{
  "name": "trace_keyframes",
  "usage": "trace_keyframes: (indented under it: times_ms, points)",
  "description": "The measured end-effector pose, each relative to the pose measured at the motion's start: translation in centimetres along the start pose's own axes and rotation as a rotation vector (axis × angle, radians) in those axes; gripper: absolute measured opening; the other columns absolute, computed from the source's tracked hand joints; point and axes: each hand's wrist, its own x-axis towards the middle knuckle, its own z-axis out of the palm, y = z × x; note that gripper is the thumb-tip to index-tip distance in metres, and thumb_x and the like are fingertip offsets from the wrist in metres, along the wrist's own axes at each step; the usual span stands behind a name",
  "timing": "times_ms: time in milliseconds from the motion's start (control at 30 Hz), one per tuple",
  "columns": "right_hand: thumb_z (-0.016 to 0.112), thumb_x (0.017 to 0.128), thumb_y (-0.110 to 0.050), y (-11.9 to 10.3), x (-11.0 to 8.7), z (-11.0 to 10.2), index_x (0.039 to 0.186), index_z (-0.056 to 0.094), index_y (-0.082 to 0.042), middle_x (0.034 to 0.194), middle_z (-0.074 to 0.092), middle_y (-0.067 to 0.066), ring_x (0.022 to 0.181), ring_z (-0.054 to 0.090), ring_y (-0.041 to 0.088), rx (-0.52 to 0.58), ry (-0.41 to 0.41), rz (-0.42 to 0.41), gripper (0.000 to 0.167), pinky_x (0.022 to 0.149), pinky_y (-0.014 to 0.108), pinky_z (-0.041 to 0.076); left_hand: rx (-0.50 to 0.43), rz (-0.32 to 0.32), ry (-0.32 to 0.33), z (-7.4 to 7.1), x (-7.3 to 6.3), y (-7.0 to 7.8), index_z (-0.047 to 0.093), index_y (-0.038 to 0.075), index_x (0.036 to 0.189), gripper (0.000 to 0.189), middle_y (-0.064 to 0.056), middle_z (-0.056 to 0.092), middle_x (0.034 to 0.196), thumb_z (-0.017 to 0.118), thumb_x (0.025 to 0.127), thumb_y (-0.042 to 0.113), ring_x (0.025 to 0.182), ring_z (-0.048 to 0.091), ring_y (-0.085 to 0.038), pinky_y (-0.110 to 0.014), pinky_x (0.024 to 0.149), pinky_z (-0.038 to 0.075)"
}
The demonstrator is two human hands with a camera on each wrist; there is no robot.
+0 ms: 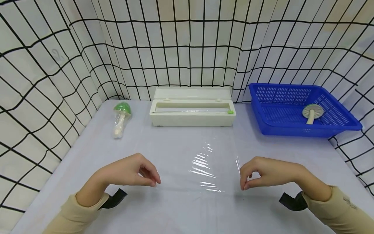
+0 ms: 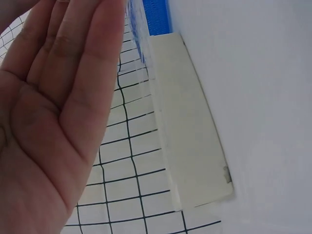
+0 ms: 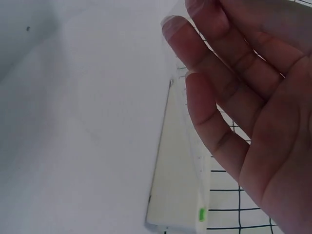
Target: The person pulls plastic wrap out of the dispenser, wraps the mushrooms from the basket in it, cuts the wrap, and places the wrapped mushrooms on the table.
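Observation:
A sheet of clear plastic wrap (image 1: 203,165) stretches between my two hands over the table, its creases catching the light. My left hand (image 1: 135,172) pinches the sheet's left edge between thumb and fingers. At the opposite edge my right hand (image 1: 263,172) pinches it the same way. In the right wrist view, clear film (image 3: 176,22) lies over the fingertips; the thumb is mostly out of sight there. Behind the sheet stands a white plastic wrap dispenser (image 1: 193,121) with its lid raised and a green slider (image 1: 230,112) at the right end.
Back left on the table lies a green-capped toy mushroom (image 1: 122,109) in clear film. A blue basket (image 1: 292,131) at back right holds another toy mushroom (image 1: 312,112), seen from beneath its cap. Black wire mesh (image 1: 190,47) encloses the back and sides.

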Motion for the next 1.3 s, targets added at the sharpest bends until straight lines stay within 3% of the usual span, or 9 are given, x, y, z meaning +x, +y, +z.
trace_keyframes:
  times_ms: [100,233,533,867,1100,1300]
  points:
    - [0.066,0.102,-0.016,0.8,0.2,0.5,0.102,0.077,-0.016,0.097,0.071,-0.014,0.090,0.064,0.003,0.017,-0.008,0.010,0.011,0.082,0.028,0.056,-0.030,-0.039,-0.010,0.3,0.1,-0.8,0.079,0.004,0.100,0.009,0.010,0.075,0.092,0.075,0.092,0.003,0.082,0.075,-0.022,-0.031,0.081,0.060]
    - [0.069,0.100,-0.015,1.8,0.8,1.4,0.100,0.078,-0.016,0.095,0.071,-0.014,0.088,0.064,0.002,0.021,-0.015,0.026,0.009,0.081,0.027,0.056,-0.048,-0.090,-0.015,0.6,0.4,-2.0,0.079,0.003,0.099,0.009,0.007,0.075,0.090,0.076,0.091,0.003,0.081,0.073,-0.014,-0.029,0.078,0.060]
    - [0.072,0.097,-0.012,3.9,1.7,3.1,0.099,0.078,-0.018,0.097,0.070,-0.020,0.088,0.062,-0.003,-0.053,-0.027,0.057,0.009,0.080,0.023,0.055,-0.024,-0.162,-0.040,1.4,1.5,-4.5,0.079,0.007,0.097,0.010,0.007,0.074,0.084,0.078,0.088,0.004,0.077,0.069,-0.007,-0.025,0.072,0.057]
    - [0.073,0.096,-0.014,4.0,1.8,3.4,0.099,0.080,-0.017,0.097,0.071,-0.021,0.087,0.063,-0.004,-0.052,-0.020,0.104,0.008,0.080,0.023,0.055,-0.032,-0.206,-0.054,1.5,1.9,-4.8,0.079,0.007,0.096,0.011,0.005,0.073,0.079,0.079,0.086,0.003,0.074,0.066,-0.007,-0.023,0.070,0.054]
    - [0.072,0.097,-0.014,4.0,1.7,3.4,0.104,0.081,-0.015,0.098,0.074,-0.017,0.088,0.065,-0.002,-0.007,-0.023,0.138,0.011,0.079,0.024,0.056,-0.105,-0.195,-0.083,1.3,2.0,-5.5,0.076,0.001,0.103,0.016,0.003,0.073,0.080,0.075,0.087,0.000,0.073,0.065,-0.007,-0.021,0.070,0.053]
    - [0.073,0.093,-0.004,4.2,1.7,3.6,0.098,0.081,-0.014,0.094,0.073,-0.016,0.087,0.067,-0.001,0.019,0.000,0.160,0.014,0.078,0.024,0.057,-0.157,-0.196,-0.110,0.9,2.4,-5.9,0.073,-0.003,0.107,0.022,-0.003,0.074,0.082,0.071,0.086,-0.005,0.075,0.065,-0.009,-0.020,0.070,0.051]
